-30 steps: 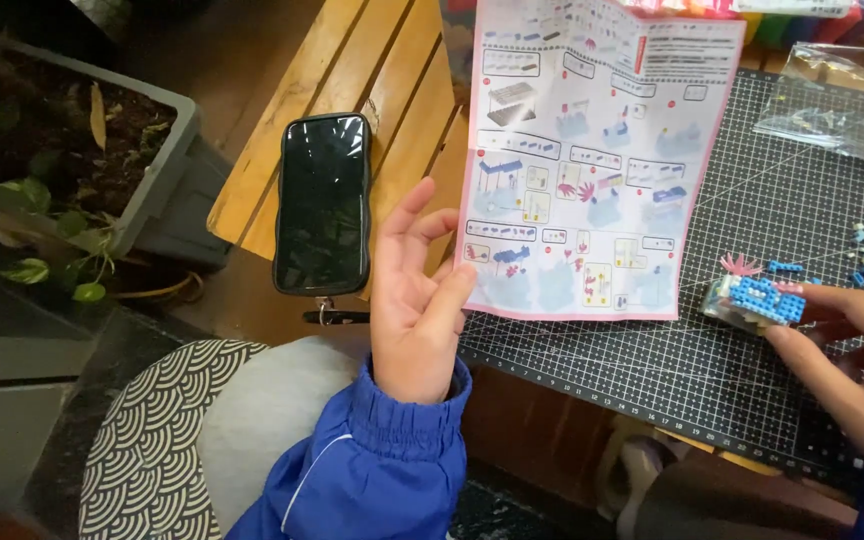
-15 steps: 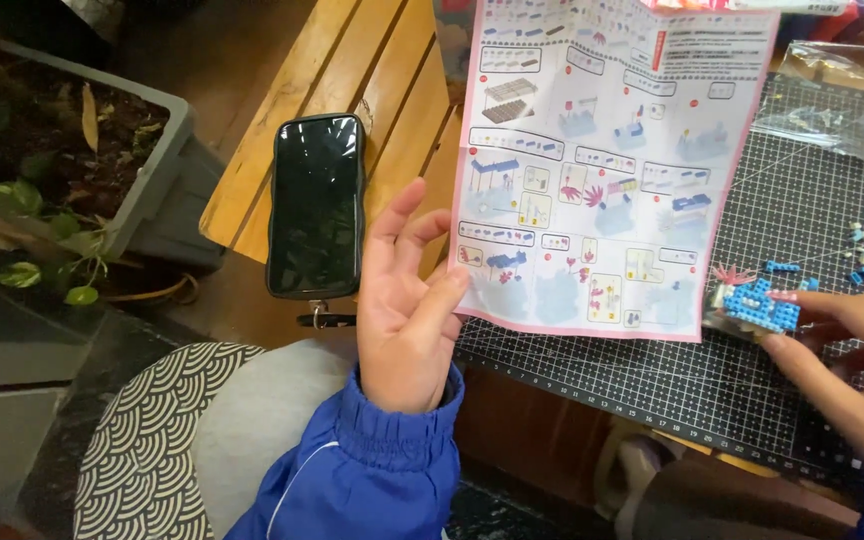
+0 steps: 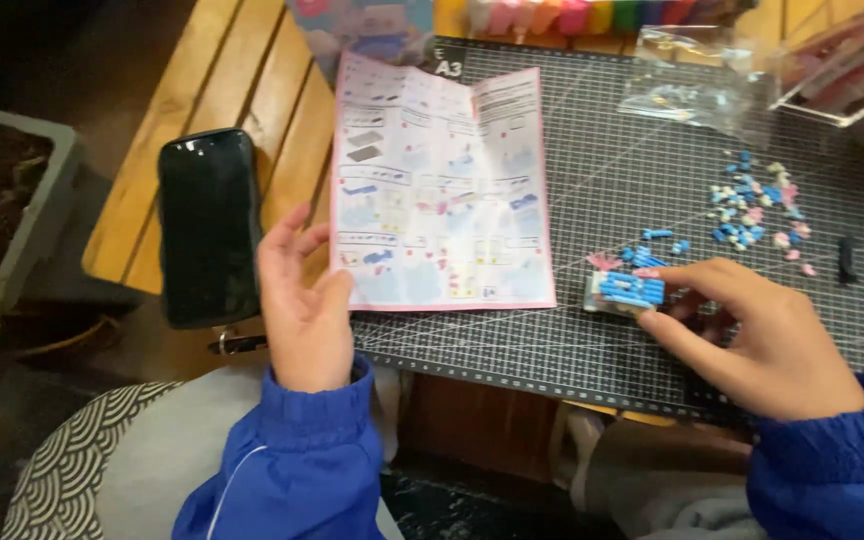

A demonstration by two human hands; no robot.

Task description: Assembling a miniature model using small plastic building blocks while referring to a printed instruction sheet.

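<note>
Slatted wood makes up the table [image 3: 252, 90], and a dark gridded cutting mat [image 3: 592, 340] covers its right part; I place everything from that mat. On the mat's left half lies the folded instruction sheet [image 3: 442, 185], pink-edged, its left margin hanging off the mat onto the wood. My left hand [image 3: 302, 300] stands open at the sheet's lower left corner, fingers spread, thumb touching the paper edge, clamped on nothing. Left of the mat, on the wood, a black phone [image 3: 209, 228] lies face up. My right hand [image 3: 762, 340] rests near the mat's front edge with its fingertips pressed against a small blue-and-white brick build [image 3: 627, 292], holding it down more than lifting it. Loose tiny bricks [image 3: 752, 205] lie scattered toward the mat's right side, with a clear plastic bag [image 3: 697, 90] at its far edge. I judge this a checking step: reading the diagram before choosing the next piece, which calls for a fine pinch.
</note>
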